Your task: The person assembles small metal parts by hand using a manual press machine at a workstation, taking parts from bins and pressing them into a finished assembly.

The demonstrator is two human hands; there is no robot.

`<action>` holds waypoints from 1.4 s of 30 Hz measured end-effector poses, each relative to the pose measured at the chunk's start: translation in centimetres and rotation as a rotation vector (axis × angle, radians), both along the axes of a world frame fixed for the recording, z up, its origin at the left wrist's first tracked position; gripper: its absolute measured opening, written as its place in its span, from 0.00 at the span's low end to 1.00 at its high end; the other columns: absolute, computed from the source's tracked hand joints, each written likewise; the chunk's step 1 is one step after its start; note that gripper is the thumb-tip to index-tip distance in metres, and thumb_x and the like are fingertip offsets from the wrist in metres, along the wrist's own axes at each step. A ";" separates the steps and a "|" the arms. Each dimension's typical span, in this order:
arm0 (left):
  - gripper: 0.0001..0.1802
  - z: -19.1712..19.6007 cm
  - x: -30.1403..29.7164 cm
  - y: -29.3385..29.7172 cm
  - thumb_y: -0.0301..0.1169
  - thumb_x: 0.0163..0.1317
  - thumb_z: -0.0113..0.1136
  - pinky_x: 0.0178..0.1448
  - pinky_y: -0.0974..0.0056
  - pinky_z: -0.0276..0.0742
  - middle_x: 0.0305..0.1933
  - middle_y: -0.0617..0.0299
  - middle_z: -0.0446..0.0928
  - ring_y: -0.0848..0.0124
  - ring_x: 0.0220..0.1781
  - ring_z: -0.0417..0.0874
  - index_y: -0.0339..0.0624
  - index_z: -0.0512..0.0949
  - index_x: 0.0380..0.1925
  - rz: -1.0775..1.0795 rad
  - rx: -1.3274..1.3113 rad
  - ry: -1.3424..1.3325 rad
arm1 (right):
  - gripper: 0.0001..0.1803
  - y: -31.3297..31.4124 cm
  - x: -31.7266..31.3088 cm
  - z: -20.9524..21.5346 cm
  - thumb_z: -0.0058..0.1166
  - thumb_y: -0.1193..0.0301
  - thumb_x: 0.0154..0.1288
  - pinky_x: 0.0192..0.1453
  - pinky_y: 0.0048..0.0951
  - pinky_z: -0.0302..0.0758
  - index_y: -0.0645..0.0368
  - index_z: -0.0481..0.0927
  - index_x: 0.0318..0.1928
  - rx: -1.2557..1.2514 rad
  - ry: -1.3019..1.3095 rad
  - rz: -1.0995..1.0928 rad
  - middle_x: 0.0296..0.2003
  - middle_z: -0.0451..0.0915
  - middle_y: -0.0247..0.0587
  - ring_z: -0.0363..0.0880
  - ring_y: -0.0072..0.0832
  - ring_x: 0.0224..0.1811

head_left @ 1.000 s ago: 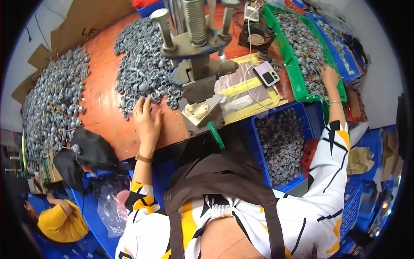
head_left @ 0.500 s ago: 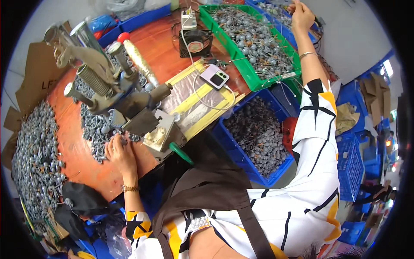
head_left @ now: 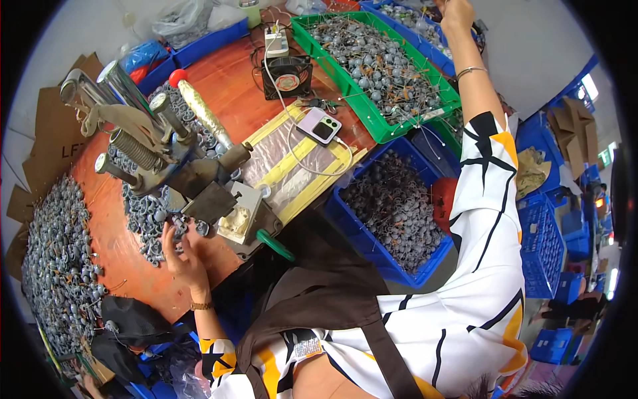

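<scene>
My left hand [head_left: 186,265] is at the edge of a pile of small grey ring-shaped plastic parts [head_left: 149,219] on the table, fingers apart and nothing visible in them. Just beyond it stands a metal hand press [head_left: 159,163] with a foil-wrapped lever [head_left: 203,113] ending in a red knob [head_left: 177,78]. A cream-coloured block [head_left: 235,223] sits at the press's base. My right arm reaches far forward; my right hand [head_left: 456,14] is over a blue bin [head_left: 425,36] at the upper edge, its fingers partly cut off by the picture's rim.
A green tray [head_left: 382,130] of grey balls with wires stands at the far right of the wooden table [head_left: 232,66]. Nearer is a blue crate [head_left: 415,274] of dark parts. A phone [head_left: 319,126] with a cable, a small fan [head_left: 287,78] and another parts heap [head_left: 60,266] lie around.
My left hand has drawn slightly back from the grey parts and its fingers have spread. My right hand has shifted a little up toward the picture's edge. The whole view has shifted slightly.
</scene>
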State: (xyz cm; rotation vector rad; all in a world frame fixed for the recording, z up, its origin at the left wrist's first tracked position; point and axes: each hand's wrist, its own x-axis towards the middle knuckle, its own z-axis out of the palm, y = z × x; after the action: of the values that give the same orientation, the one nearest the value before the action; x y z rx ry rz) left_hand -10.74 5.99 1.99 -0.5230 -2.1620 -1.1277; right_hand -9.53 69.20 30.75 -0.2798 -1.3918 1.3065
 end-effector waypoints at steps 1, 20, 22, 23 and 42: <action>0.13 0.4 0.3 0.1 0.21 0.66 0.51 0.49 0.69 0.74 0.60 0.54 0.73 0.69 0.48 0.78 0.34 0.71 0.51 -0.073 0.170 -0.106 | 0.10 0.1 0.6 1.0 0.49 0.69 0.67 0.33 0.31 0.80 0.64 0.77 0.33 -0.019 0.087 0.109 0.29 0.81 0.46 0.81 0.34 0.28; 0.16 2.8 3.6 8.1 0.26 0.51 0.69 0.31 0.66 0.64 0.28 0.58 0.71 0.71 0.27 0.68 0.30 0.77 0.38 -0.226 -0.020 -0.330 | 0.13 -24.4 13.6 -9.2 0.60 0.67 0.61 0.50 0.31 0.73 0.66 0.80 0.37 0.410 -0.536 0.853 0.45 0.77 0.48 0.78 0.29 0.40; 0.14 3.8 3.9 8.2 0.26 0.51 0.67 0.52 0.55 0.70 0.38 0.50 0.75 0.52 0.44 0.75 0.30 0.77 0.36 -0.229 0.019 -0.456 | 0.11 -25.9 14.0 -11.0 0.60 0.69 0.60 0.42 0.25 0.74 0.66 0.78 0.32 0.331 -0.499 0.962 0.36 0.79 0.46 0.77 0.26 0.35; 0.16 4.3 4.1 8.0 0.27 0.52 0.66 0.55 0.56 0.69 0.45 0.49 0.74 0.51 0.50 0.73 0.31 0.76 0.40 -0.235 -0.012 -0.512 | 0.09 -26.6 14.1 -12.0 0.59 0.71 0.59 0.37 0.23 0.71 0.65 0.76 0.29 0.307 -0.533 0.936 0.31 0.78 0.42 0.75 0.24 0.30; 0.15 1.5 -1.1 -1.1 0.30 0.55 0.63 0.49 0.56 0.66 0.35 0.58 0.79 0.60 0.40 0.75 0.43 0.79 0.43 0.358 -0.576 -0.234 | 0.07 -35.0 13.9 -20.6 0.54 0.78 0.61 0.32 0.19 0.72 0.67 0.83 0.38 0.130 -0.730 0.998 0.27 0.79 0.39 0.77 0.20 0.27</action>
State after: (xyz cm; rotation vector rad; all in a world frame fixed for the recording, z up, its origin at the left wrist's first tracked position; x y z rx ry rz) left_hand -11.88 4.87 3.49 -0.2288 -2.6558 -0.3776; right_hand 4.37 34.18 10.17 0.0776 -2.3961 2.0064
